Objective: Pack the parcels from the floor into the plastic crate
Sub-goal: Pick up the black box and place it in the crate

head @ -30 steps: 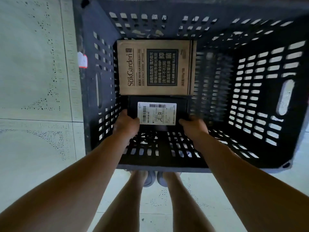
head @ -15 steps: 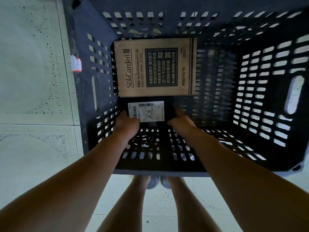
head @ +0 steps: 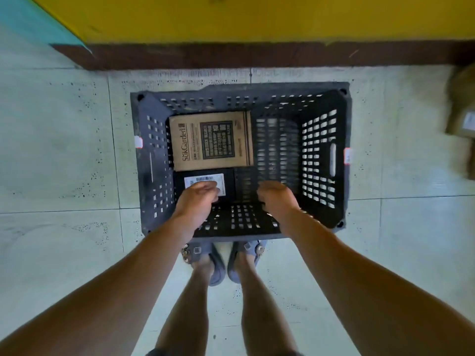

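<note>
The dark plastic crate (head: pixel 322 160) stands on the tiled floor in front of my feet. A brown cardboard SukGarden box (head: pixel 210 141) lies flat in its far left part. Just in front of that box, a black parcel (head: pixel 229 185) with a white barcode label lies on the crate floor. My left hand (head: pixel 198 201) hovers above that parcel with loosely curled fingers and covers part of the label. Over the middle of the crate, my right hand (head: pixel 276 201) hangs the same way. Neither hand holds anything. The right half of the crate holds no parcel.
A brown parcel (head: pixel 462 111) with a pale label lies on the floor at the right edge, blurred. A yellow wall with a dark baseboard (head: pixel 257 56) runs behind the crate. My feet in grey sandals (head: pixel 218 263) stand at its near rim.
Both hands have let go of the black parcel and risen out of the crate. The view has pulled back and up, so the whole crate and the wall show.
</note>
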Tool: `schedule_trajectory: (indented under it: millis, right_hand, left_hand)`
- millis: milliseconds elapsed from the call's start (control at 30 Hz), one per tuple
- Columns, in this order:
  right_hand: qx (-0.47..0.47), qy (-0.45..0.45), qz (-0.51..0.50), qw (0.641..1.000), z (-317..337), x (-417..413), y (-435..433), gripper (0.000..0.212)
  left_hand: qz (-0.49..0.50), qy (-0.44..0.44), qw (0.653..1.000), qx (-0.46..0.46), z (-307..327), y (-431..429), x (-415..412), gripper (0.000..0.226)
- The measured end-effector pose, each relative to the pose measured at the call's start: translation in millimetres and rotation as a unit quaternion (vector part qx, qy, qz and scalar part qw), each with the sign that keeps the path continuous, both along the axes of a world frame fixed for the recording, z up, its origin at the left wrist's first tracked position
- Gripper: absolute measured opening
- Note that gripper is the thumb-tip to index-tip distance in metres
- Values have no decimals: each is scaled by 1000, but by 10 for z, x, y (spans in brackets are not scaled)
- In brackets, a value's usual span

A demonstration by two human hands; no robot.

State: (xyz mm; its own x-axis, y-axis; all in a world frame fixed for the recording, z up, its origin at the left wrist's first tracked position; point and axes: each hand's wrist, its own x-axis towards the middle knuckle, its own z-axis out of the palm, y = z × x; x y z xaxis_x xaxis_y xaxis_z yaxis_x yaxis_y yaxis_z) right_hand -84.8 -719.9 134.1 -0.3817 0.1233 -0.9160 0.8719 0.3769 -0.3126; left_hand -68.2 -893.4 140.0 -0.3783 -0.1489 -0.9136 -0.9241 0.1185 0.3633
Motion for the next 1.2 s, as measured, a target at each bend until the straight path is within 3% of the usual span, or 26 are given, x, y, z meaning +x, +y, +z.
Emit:
schedule_trajectory:
  millis: [233,600,867,1200]
  right_hand:
    - [-3,41,-69,997,1287,50,370,28]
    - [14,104,-241,965,2913,887,1136,19]
    - [31,115,-327,937,3435,1609,2470,34]
    - [37,160,-385,908,3834,2394,4875,34]
  left_hand:
    - [12,54,998,41,1219,466,-70,17]
    - [-96,118,982,110,2720,1369,257,21]
    - [-152,126,969,150,3167,2824,553,22]
    - [-195,113,961,163,3551,5226,1048,18]
